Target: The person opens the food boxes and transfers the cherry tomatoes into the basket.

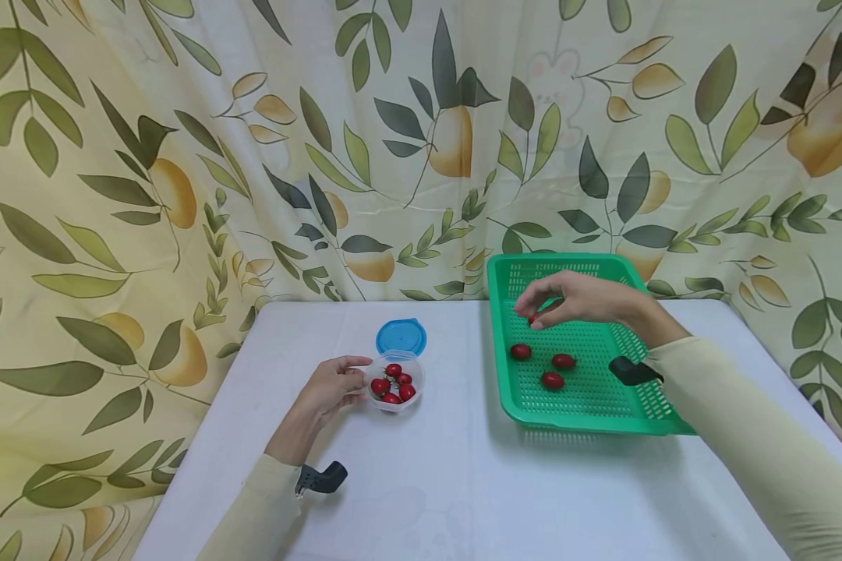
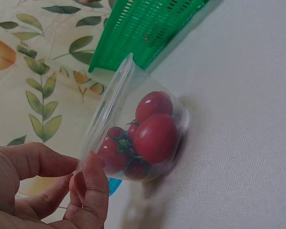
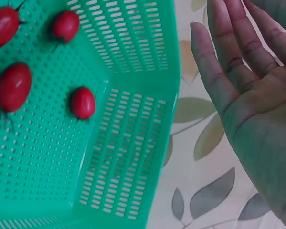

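My left hand (image 1: 332,389) pinches the rim of a small clear plastic container (image 2: 116,102) between thumb and fingers. Inside it lie several cherry tomatoes (image 2: 155,137), some with green stems. Over the left part of a green basket (image 1: 501,374) hovers my right hand (image 1: 575,300), palm down, its fingers loosely bent in the head view. The right wrist view shows those fingers relaxed, with nothing in them. On the basket floor several cherry tomatoes (image 3: 13,87) lie apart; one, a red tomato (image 1: 531,319), is partly hidden below the right hand.
A blue lid (image 1: 401,337) lies on the white table (image 1: 421,483) just behind the container. The green basket stands to the right, near the table's back edge. A leaf-patterned curtain (image 1: 393,156) hangs behind the table.
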Motion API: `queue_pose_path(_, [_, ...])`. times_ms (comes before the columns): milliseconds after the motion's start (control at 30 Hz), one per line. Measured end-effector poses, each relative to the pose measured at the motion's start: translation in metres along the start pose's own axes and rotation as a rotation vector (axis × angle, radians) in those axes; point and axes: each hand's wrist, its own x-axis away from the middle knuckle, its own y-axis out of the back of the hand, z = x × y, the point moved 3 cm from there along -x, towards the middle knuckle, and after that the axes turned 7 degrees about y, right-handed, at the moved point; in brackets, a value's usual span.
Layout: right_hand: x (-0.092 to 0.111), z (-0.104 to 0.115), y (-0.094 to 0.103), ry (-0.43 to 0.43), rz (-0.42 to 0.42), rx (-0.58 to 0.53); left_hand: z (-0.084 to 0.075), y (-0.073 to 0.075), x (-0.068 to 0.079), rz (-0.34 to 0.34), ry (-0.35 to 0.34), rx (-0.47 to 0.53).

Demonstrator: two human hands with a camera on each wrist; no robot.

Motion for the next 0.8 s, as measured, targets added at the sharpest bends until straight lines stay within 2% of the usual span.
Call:
queue_pose_path(333, [-0.026,0.015,-0.015,0.001,0.064,0.007,0.001,0.000,0.000,-0.006,0.008,-0.009])
queue_pose_path(567, [-0.050,0.032,-0.030,-0.018,0.102,0.009,0.001,0.000,-0.001,-0.012,0.007,-0.019])
queue_pose_path(800, [-0.072,0.041,-0.044,0.013,0.157,-0.018,0.001,0.000,-0.001,-0.008,0.010,-0.019])
